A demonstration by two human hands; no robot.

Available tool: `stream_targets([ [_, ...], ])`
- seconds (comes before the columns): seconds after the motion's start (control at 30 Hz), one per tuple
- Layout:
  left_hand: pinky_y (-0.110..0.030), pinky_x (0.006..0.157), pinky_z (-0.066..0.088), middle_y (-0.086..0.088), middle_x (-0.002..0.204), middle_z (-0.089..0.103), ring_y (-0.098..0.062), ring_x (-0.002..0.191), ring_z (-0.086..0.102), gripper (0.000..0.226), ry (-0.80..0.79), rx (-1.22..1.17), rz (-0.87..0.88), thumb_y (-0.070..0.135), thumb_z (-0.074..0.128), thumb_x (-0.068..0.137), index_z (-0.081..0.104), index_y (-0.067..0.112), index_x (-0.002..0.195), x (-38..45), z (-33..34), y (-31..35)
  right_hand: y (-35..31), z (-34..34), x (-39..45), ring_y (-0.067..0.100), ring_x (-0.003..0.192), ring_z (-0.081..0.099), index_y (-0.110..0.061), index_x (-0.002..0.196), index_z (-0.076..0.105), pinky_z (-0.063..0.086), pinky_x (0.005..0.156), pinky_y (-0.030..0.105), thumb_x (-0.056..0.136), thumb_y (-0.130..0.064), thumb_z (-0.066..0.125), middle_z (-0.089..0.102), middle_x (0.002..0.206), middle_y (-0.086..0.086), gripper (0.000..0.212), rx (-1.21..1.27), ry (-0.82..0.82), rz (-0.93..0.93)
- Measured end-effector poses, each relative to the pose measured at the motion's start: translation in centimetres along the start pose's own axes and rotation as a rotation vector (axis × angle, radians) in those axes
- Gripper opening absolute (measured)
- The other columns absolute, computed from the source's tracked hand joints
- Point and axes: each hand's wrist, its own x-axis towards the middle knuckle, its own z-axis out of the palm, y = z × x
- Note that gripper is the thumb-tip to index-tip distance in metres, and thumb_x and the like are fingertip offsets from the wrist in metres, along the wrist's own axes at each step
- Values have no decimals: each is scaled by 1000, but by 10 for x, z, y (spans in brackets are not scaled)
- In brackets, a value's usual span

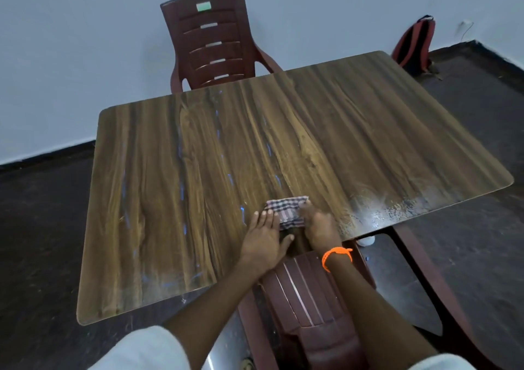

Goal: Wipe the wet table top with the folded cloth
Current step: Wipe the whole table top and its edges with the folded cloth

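Both hands on the folded cloth point(286, 212) at the near edge of the surface point(198, 177)

Head view: left hand point(265, 235) lies flat, fingers straight, touching the cloth's left side; right hand point(319, 228) presses its right part, blurred, grasp unclear. Wet patch point(397, 211) toward the near right corner; bare wood stretches to the far edge

We log the counter point(175, 171) as brown streaked wood grain with pale blue glints. On it the cloth point(286, 211) is checked pink, white and dark. Chair point(215, 40) beyond the counter is maroon with a green label. Wristband point(336, 255) orange, sleeves point(147, 350) white, backpack point(415, 43) red-black, wall point(71, 43) pale blue-grey, floor point(37, 242) dark.
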Motion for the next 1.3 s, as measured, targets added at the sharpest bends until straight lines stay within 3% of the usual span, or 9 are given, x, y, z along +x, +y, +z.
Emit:
stream_targets([
  [0.1, -42, 128, -4, -15, 166, 26, -25, 157, 14, 80, 33, -44, 25, 62, 23, 104, 23, 5, 160, -25, 7, 4, 8, -5, -26, 25, 127, 51, -9, 122, 64, 45, 100, 38, 87, 4, 52, 57, 135, 11, 40, -13, -102, -74],
  [0.17, -42, 128, -6, -13, 168, 23, -24, 158, 9, 79, 44, -87, 59, 61, 25, 104, 22, 7, 161, -29, 10, 11, 15, -6, -35, 23, 132, 46, -8, 121, 66, 42, 105, 37, 85, 7, 54, 57, 135, 10, 40, -31, -89, -83],
  [0.5, -44, 128, -2, -14, 168, 23, -25, 158, 10, 75, 72, -123, 139, 55, 27, 105, 22, 4, 160, 67, -8, -2, 23, 15, 42, 14, 122, 54, -21, 116, 68, 42, 101, 24, 79, 0, 61, 57, 136, -4, 43, 8, 121, 86],
  [0.67, -44, 129, 0, -13, 168, 21, -24, 158, 10, 75, 46, -90, 158, 56, 25, 105, 19, 7, 161, 67, -16, -50, -6, 35, 71, 15, 131, 47, -18, 113, 71, 43, 105, 34, 81, 6, 59, 58, 135, 2, 42, 1, 84, 9],
  [0.8, -46, 129, 5, -13, 167, 25, -24, 157, 15, 77, 41, -116, 203, 59, 23, 103, 21, 8, 161, 34, -9, -64, -27, 35, 43, 14, 134, 42, -20, 113, 71, 40, 105, 29, 82, 5, 60, 56, 136, 1, 41, -22, 10, -14],
  [1.0, -45, 126, 2, -12, 168, 23, -24, 158, 11, 80, -42, -133, 307, 61, 26, 101, 23, 8, 161, 31, -6, -37, -14, 15, 7, 19, 128, 51, -14, 104, 74, 48, 99, 36, 74, 12, 66, 62, 130, 2, 41, -1, 71, 133],
  [1.1, -47, 128, -1, -10, 170, 17, -22, 159, 4, 78, -71, -114, 305, 60, 17, 103, 17, 9, 162, 63, -19, -34, -9, 10, 35, 24, 119, 59, -11, 99, 75, 49, 98, 36, 73, 13, 67, 65, 124, 7, 37, -36, 124, 194],
  [1.2, -46, 128, 1, -9, 170, 17, -21, 158, 6, 75, -51, -95, 279, 57, 22, 104, 18, 10, 162, 94, -34, -47, -9, 12, 78, 21, 119, 59, -12, 103, 75, 44, 101, 29, 76, 8, 65, 64, 126, 6, 35, -62, 137, 212],
  [1.3, -47, 128, 0, -7, 170, 17, -20, 158, 8, 72, -25, -42, 241, 55, 26, 106, 16, 12, 163, 115, -43, -71, -19, 22, 112, 23, 123, 55, -10, 106, 73, 40, 105, 30, 75, 10, 61, 63, 128, 9, 39, -34, 103, 163],
])
